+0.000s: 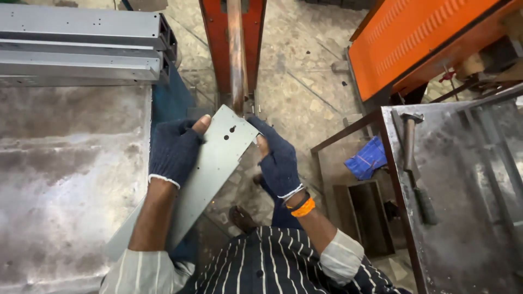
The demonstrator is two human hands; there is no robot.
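- The left hand (173,152), in a dark blue glove with the fingertips cut off, is being curled around the left edge of a long flat metal strip (210,169) — the thumb is lying on top and the fingers are tucked under, so the hand is closed on it.
- The right hand (279,160), in the same kind of glove, is being pressed against the right edge of the strip near its top corner, with the fingers partly bent and gripping that edge.
- The strip is being held up between both hands, above the floor, and its far end with a small hole is being pushed up against the copper rod (236,54) of the orange machine (218,38).
- To do this well, it seems the strip should be kept flat and steady, with both edges held evenly and bare fingertips kept away from the rod.
- A steel table (71,179) is being seen on the left, with grey metal channels (81,46) stacked at its far end.
- A hammer (411,147) is lying on a bench (468,218) on the right, near a blue cloth (368,158) down low.
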